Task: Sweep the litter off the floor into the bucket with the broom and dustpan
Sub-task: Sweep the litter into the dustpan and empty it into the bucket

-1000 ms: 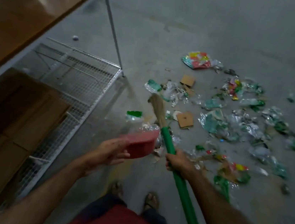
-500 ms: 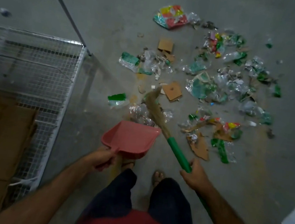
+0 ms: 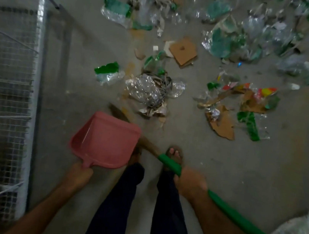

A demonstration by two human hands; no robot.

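The bare floor in the middle left is open, between the wire rack on the left and the litter (bags, card, wrappers) spread over the upper right. The pink dustpan and green broom fill the lower middle, by the feet.

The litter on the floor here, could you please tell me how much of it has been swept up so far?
Nothing looks collected yet: the pink dustpan is empty. In hand: the left hand grips the dustpan's handle, and the right hand grips the green broom, its bristles running under the pan. Left: the plastic clump, cardboard and wrappers all remain on the floor. No bucket is clearly visible.
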